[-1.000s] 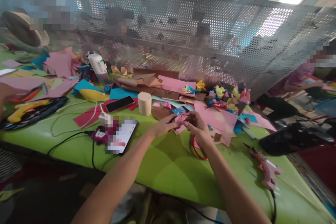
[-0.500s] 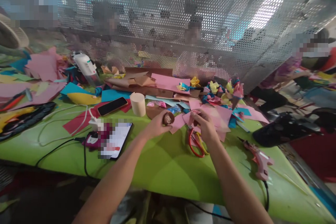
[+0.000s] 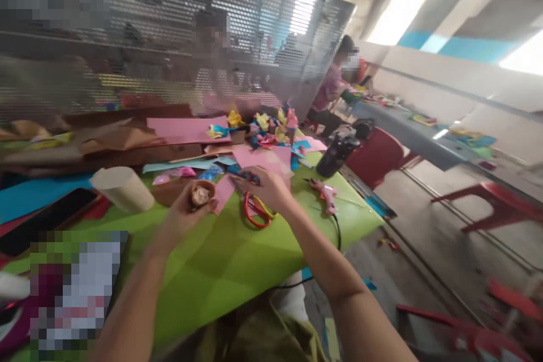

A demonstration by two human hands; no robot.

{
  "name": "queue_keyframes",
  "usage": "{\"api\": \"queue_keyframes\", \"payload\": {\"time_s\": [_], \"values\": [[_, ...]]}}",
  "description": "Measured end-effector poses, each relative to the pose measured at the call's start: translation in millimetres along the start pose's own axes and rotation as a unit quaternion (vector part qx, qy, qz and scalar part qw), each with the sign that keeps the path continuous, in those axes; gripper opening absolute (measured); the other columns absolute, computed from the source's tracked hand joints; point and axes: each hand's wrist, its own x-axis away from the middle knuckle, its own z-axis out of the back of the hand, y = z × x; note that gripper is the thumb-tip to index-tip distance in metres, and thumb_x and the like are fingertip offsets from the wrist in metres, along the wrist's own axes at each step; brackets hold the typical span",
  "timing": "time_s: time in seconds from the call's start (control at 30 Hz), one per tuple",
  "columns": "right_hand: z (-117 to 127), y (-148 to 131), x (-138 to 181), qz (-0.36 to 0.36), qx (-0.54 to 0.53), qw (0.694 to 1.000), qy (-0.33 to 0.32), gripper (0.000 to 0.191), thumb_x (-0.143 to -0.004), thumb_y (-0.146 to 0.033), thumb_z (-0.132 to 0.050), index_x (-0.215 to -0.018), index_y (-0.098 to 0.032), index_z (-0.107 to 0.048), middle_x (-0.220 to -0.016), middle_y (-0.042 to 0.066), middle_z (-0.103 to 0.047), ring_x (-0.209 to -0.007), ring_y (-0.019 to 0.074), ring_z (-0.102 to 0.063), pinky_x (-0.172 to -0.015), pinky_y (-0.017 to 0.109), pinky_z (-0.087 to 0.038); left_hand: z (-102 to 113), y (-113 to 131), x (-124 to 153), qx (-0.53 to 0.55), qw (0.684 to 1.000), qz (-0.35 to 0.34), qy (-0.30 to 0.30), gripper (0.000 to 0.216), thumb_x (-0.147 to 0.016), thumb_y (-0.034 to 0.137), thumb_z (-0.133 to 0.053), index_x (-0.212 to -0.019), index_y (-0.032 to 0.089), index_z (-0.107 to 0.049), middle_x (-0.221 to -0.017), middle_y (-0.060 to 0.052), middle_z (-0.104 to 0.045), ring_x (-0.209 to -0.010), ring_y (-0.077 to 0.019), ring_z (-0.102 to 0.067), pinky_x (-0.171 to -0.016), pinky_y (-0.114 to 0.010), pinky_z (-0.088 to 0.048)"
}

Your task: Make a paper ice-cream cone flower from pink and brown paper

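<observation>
My left hand point(image 3: 186, 209) is wrapped round a small brown paper cone or cup point(image 3: 202, 194), its open end turned towards me with pale crumpled paper inside. To the right, the fingers of my right hand point(image 3: 265, 184) are drawn together beside small dark blue scraps point(image 3: 250, 176); what they pinch, if anything, is too blurred to make out. Just below that hand lie scissors point(image 3: 256, 218) with red and yellow handles. Pink paper point(image 3: 224, 193) lies between my hands, and a cream cardboard tube point(image 3: 123, 189) stands tilted in view left of my left hand.
A pink glue gun point(image 3: 327, 197) lies on the green table point(image 3: 203, 277) at right, near a black bottle point(image 3: 338, 153). Crumpled paper flowers point(image 3: 267, 124) and brown paper point(image 3: 123, 138) line the back. Two phones, one black point(image 3: 46, 220), lie left. A person point(image 3: 328, 90) sits beyond.
The view has swung to the right, showing more of the room. My left hand still holds the brown paper piece. My right hand's fingers have moved to the dark blue scraps.
</observation>
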Motion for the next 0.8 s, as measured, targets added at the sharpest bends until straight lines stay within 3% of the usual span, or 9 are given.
{"api": "queue_keyframes", "payload": {"time_s": [0.17, 0.2, 0.27, 0.37, 0.47, 0.6, 0.8], "values": [[53.2, 33.7, 70.0, -0.092, 0.071, 0.986, 0.118, 0.024, -0.088, -0.037, -0.058, -0.101, -0.021, -0.071, -0.094, 0.006, -0.07, -0.076, 0.0173, -0.063, -0.071, 0.028, -0.046, -2.4, 7.6, -1.8, 0.04, 0.999, 0.007, 0.008, 0.031, -0.066, 0.041, -0.078, -0.08, 0.02, -0.058, -0.073, 0.002, -0.057, -0.07, -0.0148, -0.054, -0.067, -0.026, -0.047], [64.0, 45.2, 83.5, -0.149, 0.111, 0.971, 0.152, 0.023, -0.087, -0.037, -0.059, -0.099, -0.021, -0.071, -0.094, 0.006, -0.071, -0.078, 0.0184, -0.063, -0.073, 0.029, -0.045, -3.2, 8.8, -1.5, 0.052, 0.999, 0.008, 0.005, 0.032, -0.066, 0.041, -0.079, -0.08, 0.02, -0.058, -0.072, 0.003, -0.057, -0.069, -0.014, -0.053, -0.066, -0.026, -0.047], [81.9, 68.6, 103.9, -0.325, 0.172, 0.905, 0.215, 0.025, -0.083, -0.043, -0.061, -0.096, -0.023, -0.07, -0.097, 0.005, -0.072, -0.084, 0.0211, -0.063, -0.069, 0.029, -0.042, -4.9, 11.1, -0.8, 0.066, 0.998, 0.003, -0.003, 0.033, -0.066, 0.041, -0.079, -0.081, 0.02, -0.058, -0.07, 0.004, -0.055, -0.065, -0.0125, -0.052, -0.063, -0.024, -0.046], [95.2, 97.2, 117.7, -0.404, 0.166, 0.872, 0.219, 0.029, -0.075, -0.046, -0.067, -0.085, -0.02, -0.069, -0.072, 0.005, -0.07, -0.074, 0.0241, -0.062, -0.059, 0.029, -0.036, -6.9, 13.8, 0.4, 0.057, 0.998, -0.009, -0.01, 0.034, -0.067, 0.045, -0.078, -0.08, 0.02, -0.058, -0.068, 0.004, -0.052, -0.061, -0.0117, -0.049, -0.057, -0.023, -0.043], [96.3, 113.8, 119.7, -0.43, 0.129, 0.868, 0.214, 0.022, -0.059, -0.037, -0.076, -0.07, -0.021, -0.066, -0.051, 0.0, -0.061, -0.061, 0.0215, -0.059, -0.053, 0.028, -0.029, -7.3, 11.3, 0.4, 0.043, 0.999, -0.021, -0.005, 0.036, -0.067, 0.048, -0.078, -0.079, 0.02, -0.058, -0.067, 0.004, -0.053, -0.061, -0.012, -0.049, -0.056, -0.022, -0.043], [95.5, 120.8, 122.2, -0.431, 0.055, 0.869, 0.238, 0.014, -0.056, -0.032, -0.071, -0.056, -0.021, -0.062, -0.038, -0.003, -0.049, -0.048, 0.0172, -0.051, -0.048, 0.027, -0.026, -9.6, -0.5, -0.5, 0.063, 0.998, -0.021, -0.003, 0.036, -0.067, 0.045, -0.078, -0.083, 0.019, -0.059, -0.071, 0.003, -0.056, -0.065, -0.0124, -0.051, -0.059, -0.023, -0.044], [83.2, 102.4, 130.6, -0.334, -0.139, 0.892, 0.27, 0.036, -0.056, -0.048, -0.065, -0.079, -0.019, -0.061, -0.05, -0.006, -0.047, -0.043, 0.0112, -0.042, -0.044, 0.025, -0.033, -20.7, -5.3, 5.7, 0.088, 0.996, -0.009, -0.03, 0.032, -0.069, 0.039, -0.076, -0.082, 0.018, -0.056, -0.076, 0.002, -0.057, -0.071, -0.0129, -0.052, -0.071, -0.026, -0.046]]}}
